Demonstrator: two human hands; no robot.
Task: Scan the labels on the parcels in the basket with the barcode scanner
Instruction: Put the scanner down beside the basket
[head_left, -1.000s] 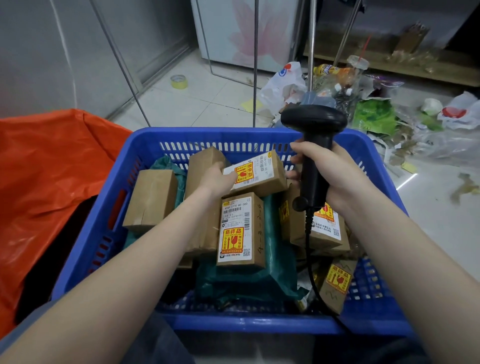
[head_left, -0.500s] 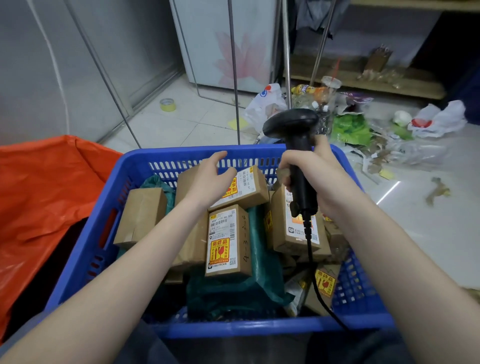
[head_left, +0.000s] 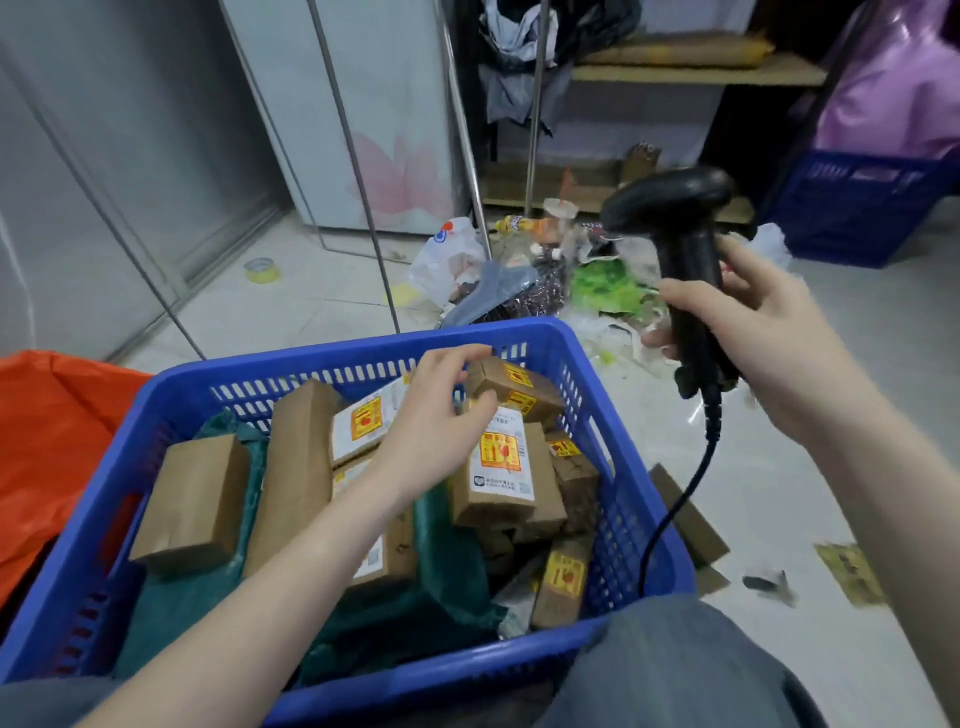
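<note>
A blue plastic basket (head_left: 618, 415) on my lap holds several brown cardboard parcels, many with white labels and yellow-red stickers, lying on green plastic bags. My left hand (head_left: 436, 410) reaches to the basket's far right corner, its fingers closing around a small brown parcel (head_left: 511, 387) there. Just below it a labelled parcel (head_left: 501, 467) lies face up. My right hand (head_left: 748, 322) grips the handle of a black barcode scanner (head_left: 680, 244), held up to the right, outside the basket and above the floor. Its black cable (head_left: 675, 514) hangs down past the basket's right wall.
An orange plastic bag (head_left: 52, 431) lies left of the basket. Rubbish, bags and bottles (head_left: 550, 260) litter the tiled floor beyond it, with a yellow tape roll (head_left: 262, 270). Metal rack poles (head_left: 363, 171) stand behind. A second blue basket (head_left: 852, 208) sits far right.
My right hand has lifted the scanner away to the right, out of the basket. My left hand left the middle labelled parcel and moved to the small one in the far right corner.
</note>
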